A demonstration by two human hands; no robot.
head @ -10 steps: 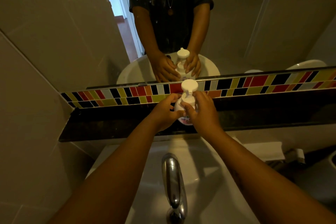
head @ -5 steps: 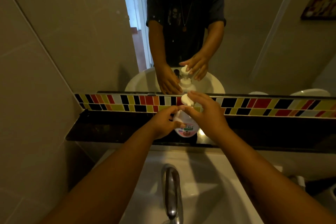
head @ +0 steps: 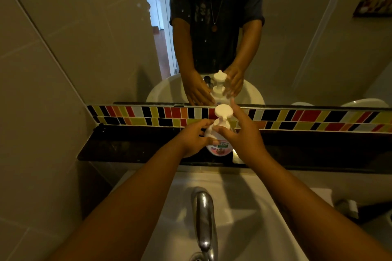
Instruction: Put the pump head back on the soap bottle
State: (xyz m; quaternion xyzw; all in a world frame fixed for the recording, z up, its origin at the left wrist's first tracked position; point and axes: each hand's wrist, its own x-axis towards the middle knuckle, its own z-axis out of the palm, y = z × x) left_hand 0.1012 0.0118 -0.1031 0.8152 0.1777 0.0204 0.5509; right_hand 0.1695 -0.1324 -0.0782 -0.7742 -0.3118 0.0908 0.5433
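A white soap bottle (head: 219,148) with a pink label stands on the dark ledge (head: 131,150) behind the sink. Its white pump head (head: 223,111) sits upright on the bottle's neck. My left hand (head: 192,137) grips the bottle's left side. My right hand (head: 240,133) is at the collar under the pump head, thumb and fingers pinching it while the index finger points up beside the head. The mirror above shows the same bottle and hands.
A chrome tap (head: 204,222) rises from the white sink (head: 250,207) directly below my arms. A strip of coloured tiles (head: 307,117) runs along the wall behind the ledge. The mirror (head: 95,38) fills the wall above it.
My right hand has come off the top of the pump head and now sits lower at its collar. The head is fully visible. The camera has tilted a little.
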